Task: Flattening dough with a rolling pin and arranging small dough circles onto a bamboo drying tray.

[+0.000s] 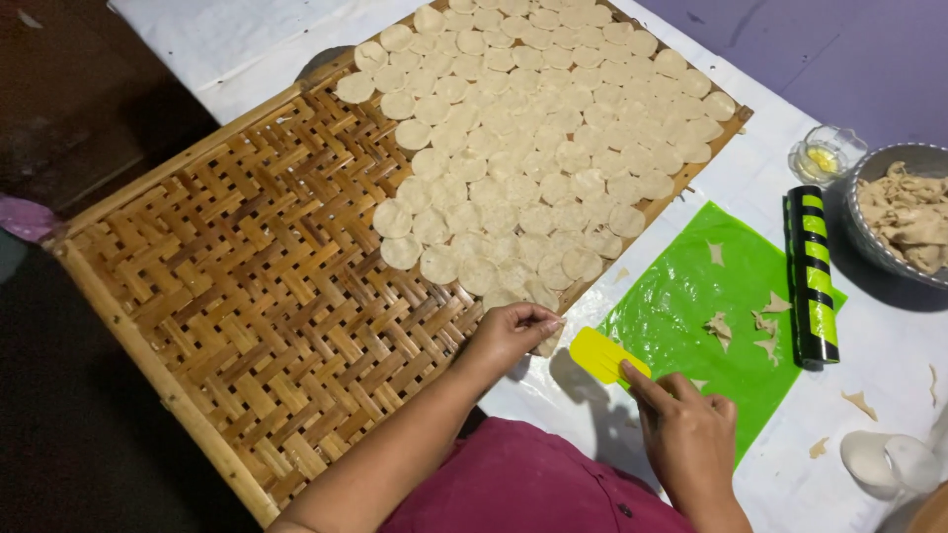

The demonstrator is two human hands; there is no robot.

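Two hands are working at the near edge of one large woven bamboo tray (247, 296), a flat rectangle of crossed strips in a herringbone pattern. The left hand (509, 336) is pinching one thin dough disc (546, 341) between fingertips closed tight on it, right at the tray's near rim. The disc is half hidden under the fingers, so its full outline is hard to make out. The right hand (691, 439) is gripping one yellow plastic scraper (602, 355), flat and rounded, with the forefinger lying along its handle and the other fingers curled in.

Pale round dough discs (533, 138) are covering the tray's far half in overlapping rows — far too many and too closely packed to count surely.

One glossy green plastic sheet (691, 306) is lying beside the scraper, carrying roughly six ragged dough scraps (719, 326). One cylindrical rolling pin (812, 276), banded black and green, is resting on the sheet's far edge. One small clear glass dish (825, 153) and one metal bowl (904, 212) of torn dough are sitting beyond — the bowl is being cut off by the frame. A white object at the lower right is too cropped to identify.
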